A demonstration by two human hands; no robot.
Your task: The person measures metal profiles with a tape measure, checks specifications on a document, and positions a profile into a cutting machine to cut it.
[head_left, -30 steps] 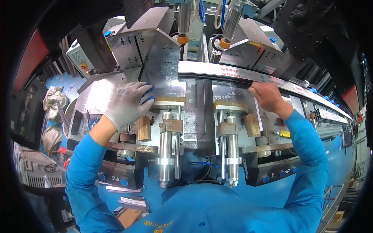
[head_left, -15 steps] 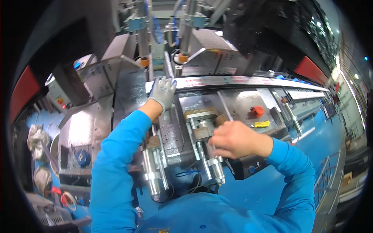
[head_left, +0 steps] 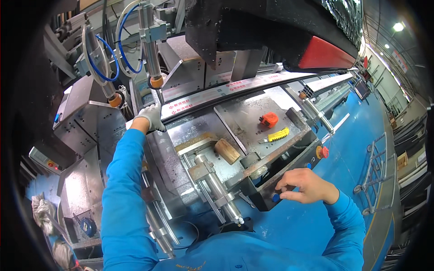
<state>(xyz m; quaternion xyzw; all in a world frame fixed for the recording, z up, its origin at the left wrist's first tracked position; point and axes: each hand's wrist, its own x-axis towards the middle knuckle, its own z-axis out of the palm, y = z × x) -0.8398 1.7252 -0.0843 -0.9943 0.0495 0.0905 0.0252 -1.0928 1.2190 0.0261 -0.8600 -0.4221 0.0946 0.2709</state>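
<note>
Your gloved left hand [head_left: 151,118] is still pressing flat on the long silver aluminium profile [head_left: 235,88] lying across the machine bed, while your bare right hand [head_left: 304,185] has dropped off it and is now fingering a blue round button [head_left: 275,197] on the black control panel [head_left: 289,174], arm bent low.

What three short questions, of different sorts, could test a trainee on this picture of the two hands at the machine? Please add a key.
1. True or false: the left hand wears a grey glove and rests on the long metal profile.
2. What does the bare right hand touch? A. the orange tape measure B. a blue button on the control panel C. the wooden block
3. Which colour is the handle of the utility knife on the machine table?

Key: 1 true; 2 B; 3 yellow.
</note>
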